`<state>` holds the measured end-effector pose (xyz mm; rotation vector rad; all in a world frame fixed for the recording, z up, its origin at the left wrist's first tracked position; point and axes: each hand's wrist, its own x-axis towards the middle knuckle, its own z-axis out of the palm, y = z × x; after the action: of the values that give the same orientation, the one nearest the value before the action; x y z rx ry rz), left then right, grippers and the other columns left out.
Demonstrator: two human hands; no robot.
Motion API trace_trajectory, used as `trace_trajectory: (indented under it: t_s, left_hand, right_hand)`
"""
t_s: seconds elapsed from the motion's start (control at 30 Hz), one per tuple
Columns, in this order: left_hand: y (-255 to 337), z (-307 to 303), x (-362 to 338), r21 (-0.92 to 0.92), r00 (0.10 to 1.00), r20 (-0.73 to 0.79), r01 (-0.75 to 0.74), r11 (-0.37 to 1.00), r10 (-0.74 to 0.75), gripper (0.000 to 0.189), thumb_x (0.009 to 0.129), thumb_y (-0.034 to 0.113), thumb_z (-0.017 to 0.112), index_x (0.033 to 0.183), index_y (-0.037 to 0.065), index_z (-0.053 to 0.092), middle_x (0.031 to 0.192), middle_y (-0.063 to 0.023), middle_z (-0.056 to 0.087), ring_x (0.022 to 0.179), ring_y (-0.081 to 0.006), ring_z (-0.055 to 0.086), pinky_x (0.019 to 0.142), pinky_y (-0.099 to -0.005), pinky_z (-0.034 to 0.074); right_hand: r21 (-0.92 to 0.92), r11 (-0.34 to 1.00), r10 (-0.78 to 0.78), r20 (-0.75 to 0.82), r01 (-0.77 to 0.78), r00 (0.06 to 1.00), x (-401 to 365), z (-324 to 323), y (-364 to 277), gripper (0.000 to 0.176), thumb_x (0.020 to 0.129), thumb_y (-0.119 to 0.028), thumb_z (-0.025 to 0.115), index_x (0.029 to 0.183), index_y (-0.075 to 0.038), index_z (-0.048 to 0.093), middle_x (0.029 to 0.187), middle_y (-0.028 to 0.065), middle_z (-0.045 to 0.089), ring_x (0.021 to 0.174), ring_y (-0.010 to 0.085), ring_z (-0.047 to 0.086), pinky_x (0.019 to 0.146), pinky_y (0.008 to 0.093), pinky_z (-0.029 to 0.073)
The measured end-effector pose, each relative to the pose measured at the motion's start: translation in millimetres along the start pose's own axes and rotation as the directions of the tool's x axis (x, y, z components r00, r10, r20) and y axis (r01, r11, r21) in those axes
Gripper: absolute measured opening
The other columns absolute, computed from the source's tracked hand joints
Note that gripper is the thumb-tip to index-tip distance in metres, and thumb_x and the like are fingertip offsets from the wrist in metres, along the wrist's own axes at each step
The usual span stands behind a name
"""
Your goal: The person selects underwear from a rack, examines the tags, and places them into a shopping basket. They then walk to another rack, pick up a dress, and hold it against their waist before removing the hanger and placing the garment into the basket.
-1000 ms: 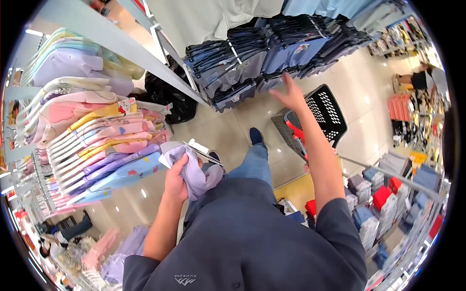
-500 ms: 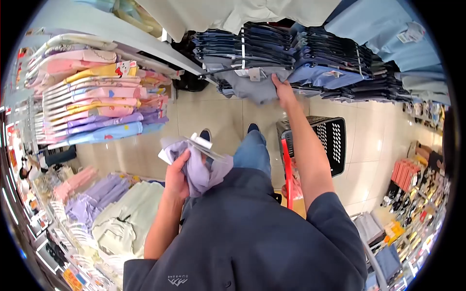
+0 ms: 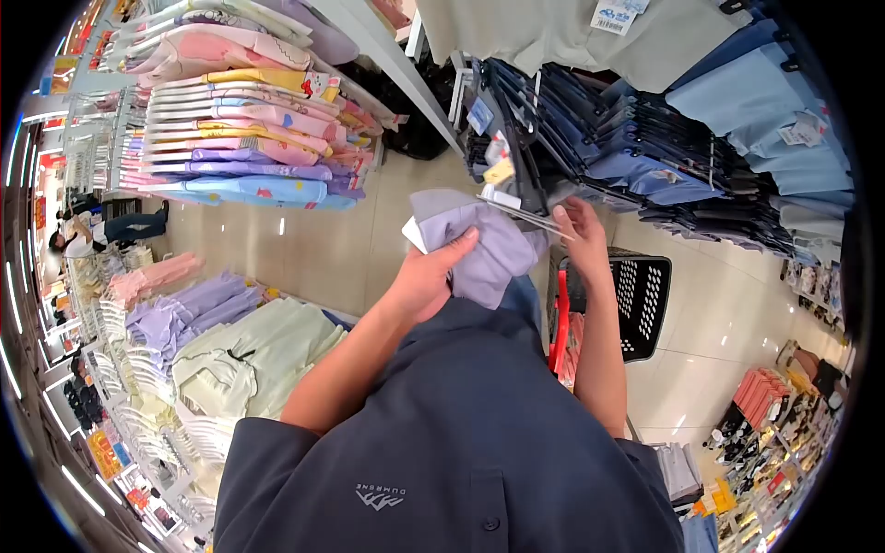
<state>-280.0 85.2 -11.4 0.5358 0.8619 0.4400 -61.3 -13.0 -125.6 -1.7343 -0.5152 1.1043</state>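
A folded light purple garment (image 3: 493,263) with tags is held in my left hand (image 3: 438,275), the thumb pressed on top of it. My right hand (image 3: 581,230) is just to its right, fingers bent around the thin edge of a tag or hanger part that sticks out from the garment; the exact part is hard to make out. Right above both hands hang dark garments (image 3: 572,120) on black hangers, with a blue tag and a yellow tag at their left end.
A black basket (image 3: 643,304) with a red handle stands right of my legs. Pastel children's clothes (image 3: 249,138) hang at upper left. Purple and pale green garments (image 3: 267,355) lie at lower left. Light blue garments (image 3: 765,120) hang at upper right. Another person (image 3: 88,238) is far left.
My right hand has let go of the grey garment on the rack and come down beside the purple one. My left hand has moved up and right with the purple garment. The view has shifted.
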Motion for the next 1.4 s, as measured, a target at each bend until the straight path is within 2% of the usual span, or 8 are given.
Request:
trace_trajectory:
  t_s: [0.13, 0.2, 0.3, 0.43, 0.5, 0.9, 1.03, 1.4]
  left_hand:
    - [4.0, -23.8, 4.9, 0.021, 0.999, 0.037, 0.037, 0.999, -0.038, 0.037, 0.092, 0.013, 0.061, 0.125, 0.004, 0.05, 0.119, -0.007, 0.059, 0.11, -0.0202, 0.058, 0.093, -0.036, 0.047]
    - [11.1, -35.0, -3.4, 0.007, 0.994, 0.049, 0.101, 0.995, -0.101, 0.037, 0.092, 0.013, 0.061, 0.126, 0.004, 0.05, 0.119, -0.0069, 0.059, 0.11, -0.0203, 0.057, 0.093, -0.0361, 0.047]
    - [26.0, -40.9, -7.9, 0.026, 0.99, 0.073, 0.122, 0.992, -0.123, 0.037, 0.092, 0.014, 0.061, 0.126, 0.004, 0.05, 0.119, -0.0067, 0.059, 0.11, -0.0206, 0.057, 0.092, -0.0361, 0.047]
    - [51.1, -59.2, -18.3, 0.074, 0.97, 0.17, 0.165, 0.983, -0.176, 0.037, 0.091, 0.011, 0.062, 0.126, 0.006, 0.051, 0.118, -0.0061, 0.059, 0.109, -0.0188, 0.057, 0.091, -0.0354, 0.047]
    - [65.7, -69.5, -21.1, 0.141, 0.963, 0.221, 0.126, 0.982, -0.155, 0.037, 0.09, 0.01, 0.063, 0.125, 0.006, 0.051, 0.117, -0.0057, 0.06, 0.109, -0.0178, 0.057, 0.09, -0.0348, 0.048]
    - [127.6, -105.5, -29.1, 0.286, 0.896, 0.441, -0.19, 0.939, 0.047, 0.035, 0.081, -0.001, 0.067, 0.113, 0.005, 0.054, 0.102, -0.0031, 0.061, 0.093, -0.0126, 0.06, 0.08, -0.0275, 0.05]
    - [126.9, -94.6, -32.8, 0.434, 0.808, 0.534, -0.515, 0.739, 0.249, 0.037, 0.071, -0.001, 0.072, 0.101, 0.006, 0.052, 0.095, -0.0005, 0.057, 0.09, -0.0094, 0.056, 0.079, -0.0283, 0.048]
    - [139.5, -47.2, -37.3, -0.04, 0.758, 0.641, -0.117, 0.992, 0.115, 0.052, 0.075, 0.015, 0.08, 0.113, 0.007, 0.044, 0.096, -0.004, 0.059, 0.089, -0.0122, 0.06, 0.081, -0.0259, 0.049]
  right_hand:
    - [-0.085, 0.989, -0.136, -0.154, 0.124, 0.979, -7.4, 9.6, -4.6, 0.051, 0.087, -0.029, 0.068, 0.124, 0.001, 0.049, 0.114, 0.0144, 0.058, 0.099, 0.0207, 0.059, 0.083, 0.032, 0.048]
    - [-0.584, 0.777, -0.463, -0.274, 0.236, 0.843, -23.8, 11.5, -31.5, 0.049, 0.083, -0.026, 0.07, 0.12, 0.0, 0.052, 0.111, 0.0131, 0.058, 0.1, 0.0225, 0.057, 0.086, 0.0354, 0.046]
    - [-0.393, 0.866, -0.462, -0.386, 0.311, 0.799, -40.5, 26.1, -66.9, 0.045, 0.081, -0.023, 0.07, 0.117, -0.001, 0.053, 0.108, 0.0118, 0.056, 0.1, 0.024, 0.056, 0.088, 0.0367, 0.044]
    - [0.001, 0.875, -0.459, 0.319, 0.484, 0.829, -73.1, 84.5, -116.1, 0.046, 0.081, -0.021, 0.072, 0.119, -0.001, 0.056, 0.112, 0.0087, 0.06, 0.105, 0.0189, 0.056, 0.093, 0.034, 0.043]
    - [0.044, 0.917, -0.378, 0.412, 0.396, 0.829, -77.3, 110.5, -128.5, 0.047, 0.081, -0.019, 0.073, 0.121, -0.002, 0.056, 0.114, 0.006, 0.061, 0.105, 0.0163, 0.056, 0.094, 0.0332, 0.042]
    - [0.344, 0.938, -0.202, 0.437, 0.045, 0.876, -108.0, 160.9, -172.0, 0.049, 0.078, -0.004, 0.072, 0.123, 0.002, 0.053, 0.098, 0.0067, 0.064, 0.084, 0.0085, 0.06, 0.079, 0.0236, 0.047]
    - [-0.194, 0.754, -0.524, 0.398, 0.628, 0.753, -107.5, 167.1, -179.9, 0.027, 0.079, -0.015, 0.074, 0.099, 0.0, 0.064, 0.096, 0.0059, 0.063, 0.088, 0.0096, 0.055, 0.078, 0.0283, 0.044]
    - [0.02, 0.859, -0.433, 0.561, 0.511, 0.705, -101.7, 93.3, -204.8, 0.024, 0.089, -0.021, 0.066, 0.077, -0.001, 0.061, 0.06, -0.0049, 0.047, 0.059, 0.0028, 0.04, 0.051, 0.0227, 0.033]
